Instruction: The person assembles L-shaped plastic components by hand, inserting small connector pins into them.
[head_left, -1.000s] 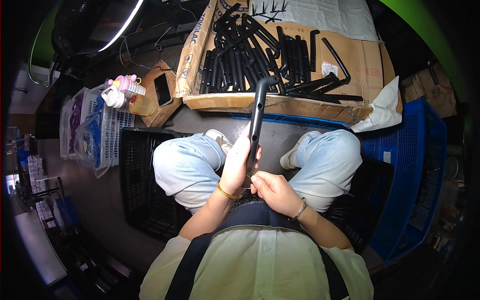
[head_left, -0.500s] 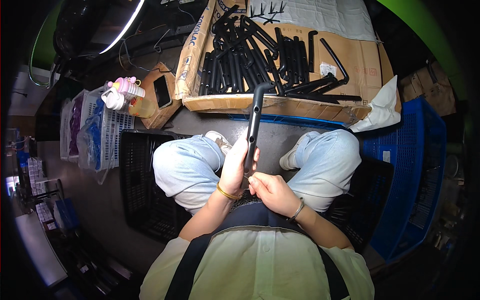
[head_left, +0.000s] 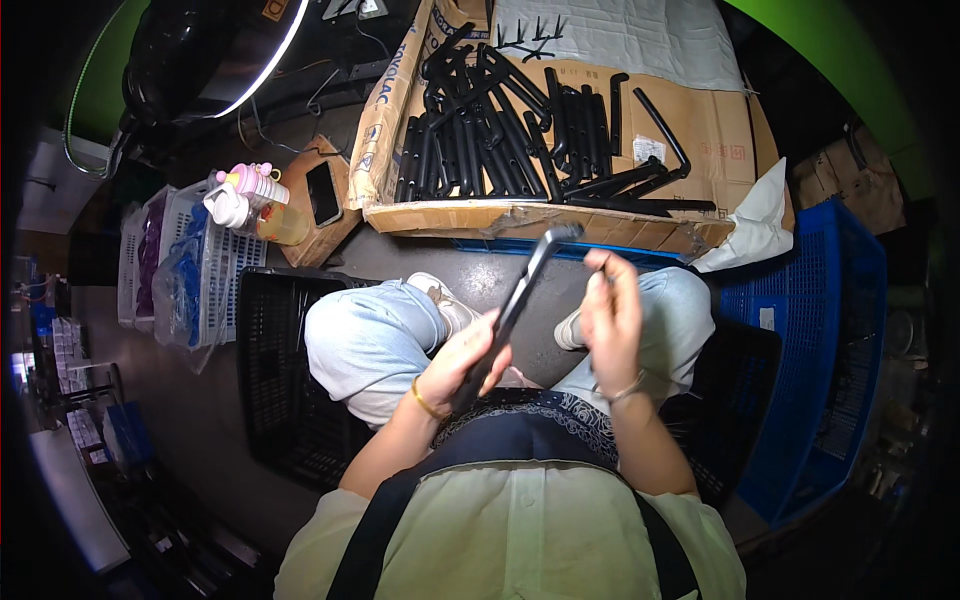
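Observation:
My left hand [head_left: 464,360] is wrapped round a black tube with a bent end [head_left: 521,292], held tilted above my lap. Its bent end points up and away from me; motion smears it a little. To the right of the tube, and apart from it, my right hand [head_left: 614,318] is raised. Its thumb and forefinger are drawn together; whatever lies between them, if anything, is too small to make out. Beyond both hands, many similar black bent tubes [head_left: 485,135] lie piled on a cardboard-lined tray [head_left: 700,125].
Black crates [head_left: 262,370] stand beside my knees, with a blue crate [head_left: 800,330] at the far right. On the left are a white basket [head_left: 225,255], bottles [head_left: 250,195] and a phone [head_left: 323,193] on a wooden board. A bright lamp [head_left: 270,70] hangs at upper left.
My right hand has left the tube's lower end and risen to the right. The tube, still in my left hand, has dropped toward me and tilted right.

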